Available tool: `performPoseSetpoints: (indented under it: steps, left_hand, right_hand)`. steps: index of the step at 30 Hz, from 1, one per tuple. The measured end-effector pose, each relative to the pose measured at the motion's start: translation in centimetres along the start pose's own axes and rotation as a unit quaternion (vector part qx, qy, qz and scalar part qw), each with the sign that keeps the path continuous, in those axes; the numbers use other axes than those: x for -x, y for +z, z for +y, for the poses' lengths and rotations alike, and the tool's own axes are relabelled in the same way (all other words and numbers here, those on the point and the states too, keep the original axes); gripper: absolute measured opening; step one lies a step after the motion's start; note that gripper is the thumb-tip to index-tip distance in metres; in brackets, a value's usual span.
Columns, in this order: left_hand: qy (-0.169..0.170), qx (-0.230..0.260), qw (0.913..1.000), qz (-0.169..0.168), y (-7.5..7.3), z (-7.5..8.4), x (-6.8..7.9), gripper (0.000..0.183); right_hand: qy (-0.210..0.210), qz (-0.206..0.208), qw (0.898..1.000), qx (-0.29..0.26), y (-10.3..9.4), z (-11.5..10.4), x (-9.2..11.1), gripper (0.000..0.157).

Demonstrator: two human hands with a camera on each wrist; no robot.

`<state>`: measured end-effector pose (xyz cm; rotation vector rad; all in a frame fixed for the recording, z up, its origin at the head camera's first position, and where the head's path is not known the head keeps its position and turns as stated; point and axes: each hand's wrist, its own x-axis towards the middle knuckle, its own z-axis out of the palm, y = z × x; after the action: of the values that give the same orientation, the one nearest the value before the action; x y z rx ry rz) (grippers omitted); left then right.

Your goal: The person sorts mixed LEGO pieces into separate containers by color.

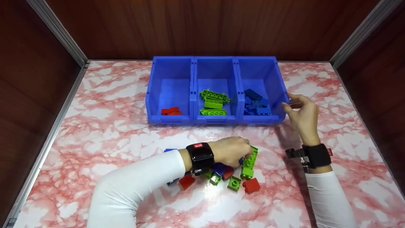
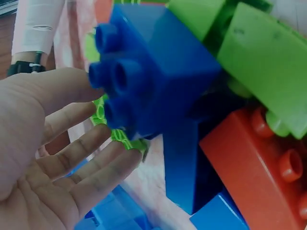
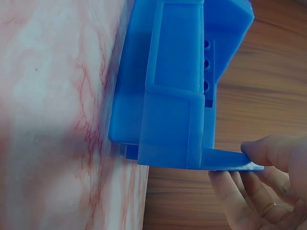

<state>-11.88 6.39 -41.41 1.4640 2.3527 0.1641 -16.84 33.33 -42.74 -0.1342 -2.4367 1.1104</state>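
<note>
My left hand (image 1: 229,150) reaches over a loose pile of toy building bricks on the table. In the left wrist view its fingers are spread and fairly straight, near a long green brick (image 1: 250,161). The thumb lies close to the studs of a blue brick (image 2: 158,72); whether they touch, I cannot tell. My right hand (image 1: 305,115) pinches the side wall of the right-hand blue bin (image 1: 280,82), thumb on one face and fingers on the other, as the right wrist view shows (image 3: 230,160).
Three blue bins stand joined in a row. The left bin (image 1: 175,68) holds red bricks (image 1: 171,111), the middle one green bricks (image 1: 213,104), the right one blue bricks (image 1: 257,103). Loose red (image 1: 251,185) and green bricks (image 1: 234,183) lie near the left hand. Wooden panels surround the marbled table (image 1: 104,95).
</note>
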Motion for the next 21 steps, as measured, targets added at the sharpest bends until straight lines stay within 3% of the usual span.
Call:
performPoseSetpoints:
  steps: [12,21]
  left_hand:
    - [0.003,0.041,0.9978,-0.052,0.27,-0.50,-0.80,0.024]
    - [-0.007,0.044,0.9975,-0.055,-0.49,-0.68,-0.80,0.022]
  right_hand:
    - [-0.004,0.006,1.000,-0.003,-0.05,0.12,0.08,0.032]
    - [-0.009,0.004,1.000,-0.005,-0.10,0.14,0.06,0.032]
